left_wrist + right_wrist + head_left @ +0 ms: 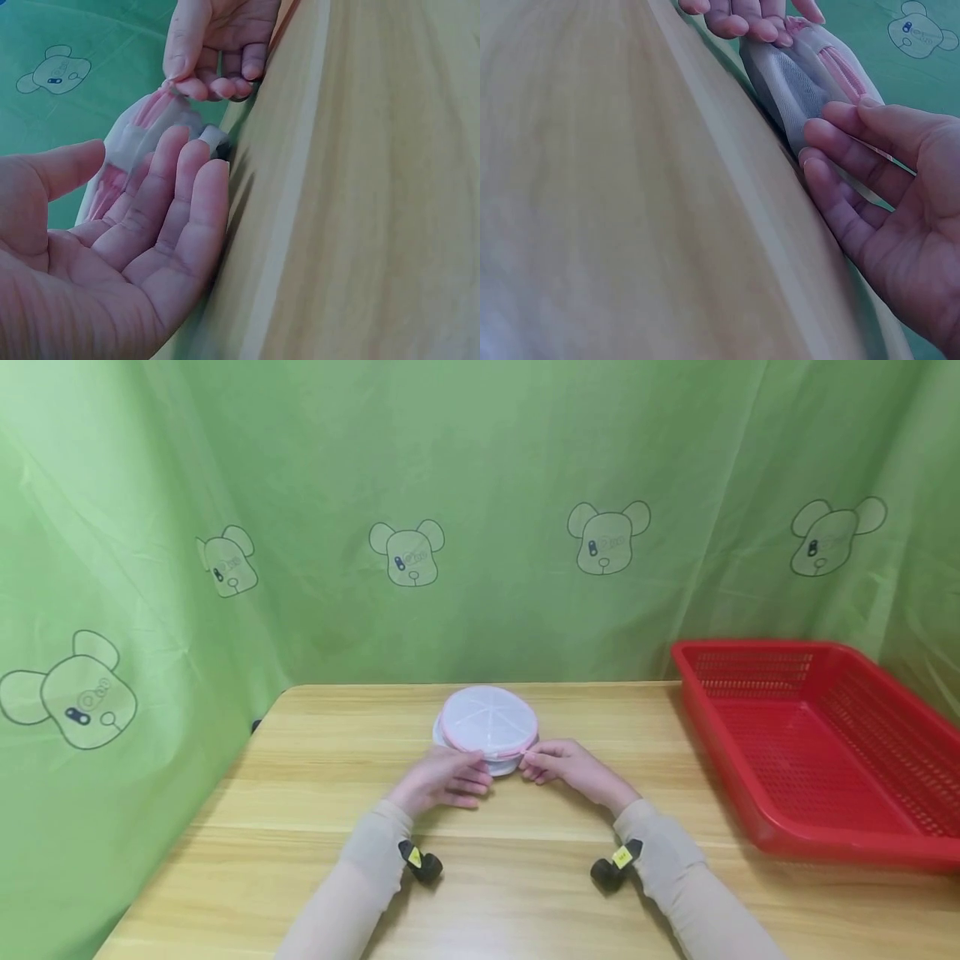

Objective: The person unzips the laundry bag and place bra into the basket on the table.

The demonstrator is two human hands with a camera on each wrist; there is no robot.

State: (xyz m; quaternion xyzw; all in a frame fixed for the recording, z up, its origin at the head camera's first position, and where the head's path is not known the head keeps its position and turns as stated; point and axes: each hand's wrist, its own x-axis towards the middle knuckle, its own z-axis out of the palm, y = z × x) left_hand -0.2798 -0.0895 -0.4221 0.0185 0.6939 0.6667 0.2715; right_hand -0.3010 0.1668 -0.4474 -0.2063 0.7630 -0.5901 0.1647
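A round white zippered bag (pixel 489 720) with a pink zipper edge and radial seams on its top lies toward the table's far side. My right hand (pixel 570 770) pinches the zipper edge at the bag's front right between thumb and forefinger; whether a pull tab sits there is too small to tell. At the front left, my left hand (pixel 444 777) touches the bag with its fingers loosely extended and thumb spread apart. The left wrist view shows this palm (pixel 120 285) turned up beside the bag. Pink zipper tape (pixel 844 73) runs along the side between the hands.
A red perforated plastic basket (pixel 765 822) stands on the right of the wooden table (pixel 315 827). Green curtain (pixel 495 610) with bear prints hangs behind and to both sides. Small black devices (pixel 427 867) are strapped to both wrists.
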